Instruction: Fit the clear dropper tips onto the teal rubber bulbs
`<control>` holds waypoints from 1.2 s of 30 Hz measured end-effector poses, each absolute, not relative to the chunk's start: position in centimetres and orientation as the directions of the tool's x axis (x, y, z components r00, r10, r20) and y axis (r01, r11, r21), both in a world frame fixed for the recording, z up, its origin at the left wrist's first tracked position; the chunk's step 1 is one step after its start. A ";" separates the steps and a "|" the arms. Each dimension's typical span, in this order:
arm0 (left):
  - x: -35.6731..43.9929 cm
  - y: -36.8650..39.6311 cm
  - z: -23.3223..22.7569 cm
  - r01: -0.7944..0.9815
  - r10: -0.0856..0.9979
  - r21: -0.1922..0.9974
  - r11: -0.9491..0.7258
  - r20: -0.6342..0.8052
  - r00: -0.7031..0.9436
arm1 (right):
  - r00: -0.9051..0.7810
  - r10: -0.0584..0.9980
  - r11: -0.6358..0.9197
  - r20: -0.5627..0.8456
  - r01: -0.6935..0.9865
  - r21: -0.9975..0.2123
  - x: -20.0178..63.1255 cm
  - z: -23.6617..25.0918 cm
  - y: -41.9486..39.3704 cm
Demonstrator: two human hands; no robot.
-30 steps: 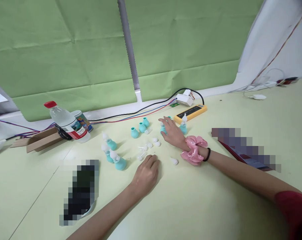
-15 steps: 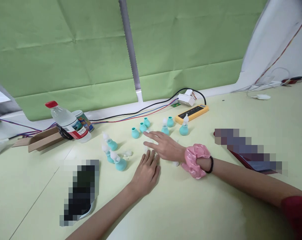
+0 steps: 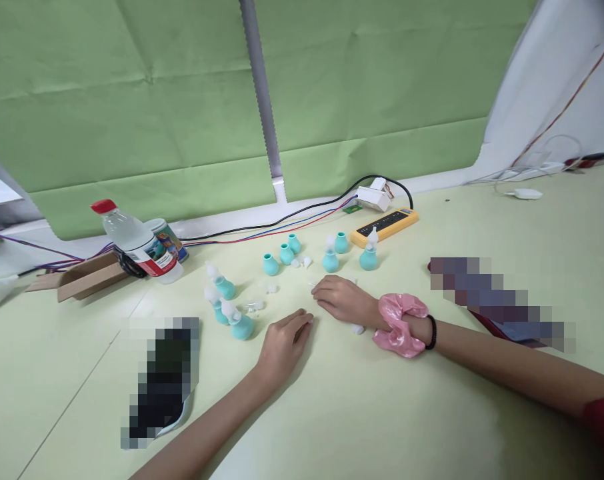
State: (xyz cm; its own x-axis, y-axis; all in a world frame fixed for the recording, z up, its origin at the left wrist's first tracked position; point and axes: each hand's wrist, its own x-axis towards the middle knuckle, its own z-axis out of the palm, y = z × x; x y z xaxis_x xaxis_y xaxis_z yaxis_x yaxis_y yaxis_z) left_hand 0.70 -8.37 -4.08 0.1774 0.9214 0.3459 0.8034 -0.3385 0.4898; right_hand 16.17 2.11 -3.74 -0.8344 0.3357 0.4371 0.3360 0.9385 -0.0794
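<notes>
My left hand is low over the table, fingers curled together and thumb close to them; anything inside is hidden. Just right of it, my right hand has its fingers bent and closed, with a small clear piece by the fingertips. I cannot tell whether it is gripped. Beyond the hands stand open teal bulbs and a teal bulb with a white nozzle. Small white pieces lie before them. To the left, several nozzle-topped bulbs lean beside clear parts.
A yellow power strip lies at the back, near a white box with cables. A bottle, a can and a cardboard tray are at the left. Blurred-out flat objects flank the hands, one dark.
My right hand has drawn back to the right and its spread fingers have closed. My left hand's fingers have gone from flat to curled. Small white pieces behind the hands are uncovered.
</notes>
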 end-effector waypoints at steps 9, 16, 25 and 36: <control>0.8 -8.6 -3.9 0.725 0.768 0.464 -0.510 0.625 0.141 | -0.533 0.544 0.809 0.648 0.127 -0.575 17.9 -2.1 -3.0; 1.6 -9.4 -3.3 0.571 0.798 0.640 -0.515 0.600 0.047 | -0.578 0.745 0.440 0.333 0.051 -0.896 17.9 -4.0 -5.7; 1.5 -9.6 -3.4 0.577 0.825 0.634 -0.514 0.550 0.129 | -0.613 0.770 0.280 0.179 0.072 -0.957 17.8 -3.9 -5.4; 1.7 -9.9 -3.2 0.606 0.731 0.517 -0.605 0.662 0.165 | -0.622 0.747 0.309 0.233 0.014 -0.951 17.9 -4.0 -5.3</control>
State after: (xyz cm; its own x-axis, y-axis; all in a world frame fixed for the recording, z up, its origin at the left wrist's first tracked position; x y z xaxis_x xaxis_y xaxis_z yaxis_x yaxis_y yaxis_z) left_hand 1.70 -9.88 -3.18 0.1654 0.7309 0.6621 0.6060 -0.6050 0.5165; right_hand 17.88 -5.34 -3.99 -0.6221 0.7473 0.2334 0.0143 0.3089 -0.9510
